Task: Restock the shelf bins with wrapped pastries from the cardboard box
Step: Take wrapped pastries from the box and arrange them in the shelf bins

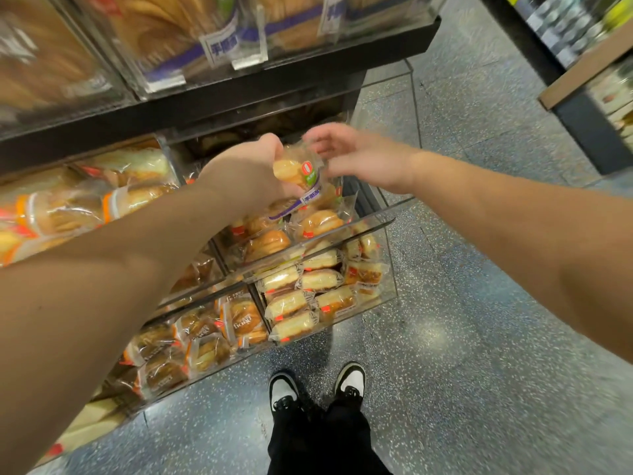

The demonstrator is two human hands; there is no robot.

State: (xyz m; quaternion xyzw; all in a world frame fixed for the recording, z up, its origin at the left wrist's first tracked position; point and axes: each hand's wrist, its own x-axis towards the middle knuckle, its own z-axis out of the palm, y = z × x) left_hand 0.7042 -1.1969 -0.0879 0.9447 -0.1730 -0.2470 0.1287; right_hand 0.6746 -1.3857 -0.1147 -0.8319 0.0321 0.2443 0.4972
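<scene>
My left hand (251, 169) grips a wrapped pastry (297, 171) in clear film with a green and purple label, held above a clear shelf bin (375, 219) of similar round pastries. My right hand (356, 156) reaches in from the right with fingers spread, its fingertips touching the top right edge of the wrapper. The cardboard box is only partly visible as a brown edge (92, 419) at the lower left under my left arm.
Lower clear bins (329, 296) hold several wrapped sandwich-type pastries and darker buns. Upper-shelf bins (191, 46) contain larger bread packs. My two shoes (317, 385) stand on the speckled floor. Another shelf unit (589, 80) runs along the right.
</scene>
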